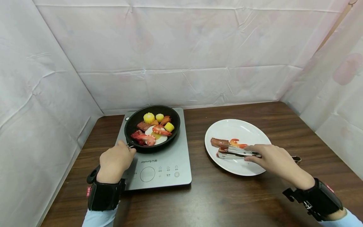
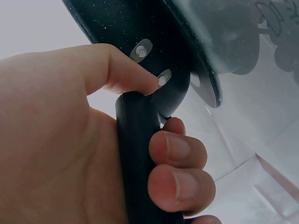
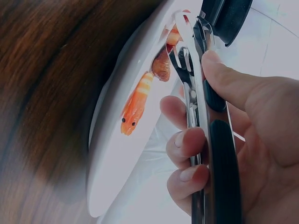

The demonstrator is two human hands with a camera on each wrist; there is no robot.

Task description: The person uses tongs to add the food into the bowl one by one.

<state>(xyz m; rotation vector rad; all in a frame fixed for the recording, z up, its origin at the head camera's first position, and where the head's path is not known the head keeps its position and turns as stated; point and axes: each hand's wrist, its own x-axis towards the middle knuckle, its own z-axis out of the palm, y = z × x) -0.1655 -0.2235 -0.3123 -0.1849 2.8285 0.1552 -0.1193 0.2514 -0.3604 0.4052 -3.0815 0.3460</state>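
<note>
My left hand (image 1: 115, 162) grips the black handle (image 2: 138, 154) of a frying pan (image 1: 133, 126), its thumb near the rivets. In the pan lie a fried egg (image 1: 164, 139), shrimp (image 1: 146, 139), corn pieces (image 1: 148, 118) and meat pieces (image 1: 143, 125). My right hand (image 1: 270, 159) holds metal tongs (image 1: 238, 153) with dark grips over a white plate (image 1: 241, 127). Near the tong tips are a brown meat piece (image 1: 219, 142) and shrimp (image 1: 236, 142). In the right wrist view, one shrimp (image 3: 136, 105) lies apart from the tongs; another orange piece (image 3: 173, 37) is partly hidden behind their tips.
The pan stands on a silver induction cooker (image 1: 181, 164), left on the dark wooden table (image 1: 221, 201). White sheets (image 1: 184, 47) enclose the back and sides. Some table surface lies between cooker and plate.
</note>
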